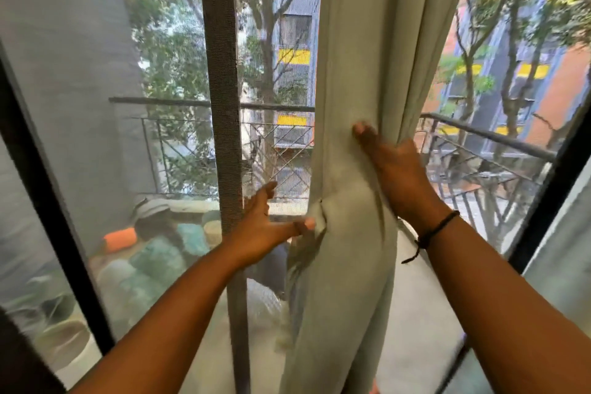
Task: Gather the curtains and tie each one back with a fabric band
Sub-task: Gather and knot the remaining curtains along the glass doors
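Far left, a mesh screen (96, 105) covers the window. Just right of its dark frame, the left hand (265, 227) reaches forward with fingers spread, its thumb pressing the near edge of the pale curtain (361, 73). The curtain hangs at centre, bunched into a column. The right hand (396, 166) curls round its right side, fingers sunk in the folds. Gathering appears to be under way; no fabric band is visible, so tying likely calls for fetching one next.

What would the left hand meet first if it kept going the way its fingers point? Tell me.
Probably the window screen: the left hand has its fingers spread up and forward toward it, left of the curtain its thumb touches. Depth is unclear.
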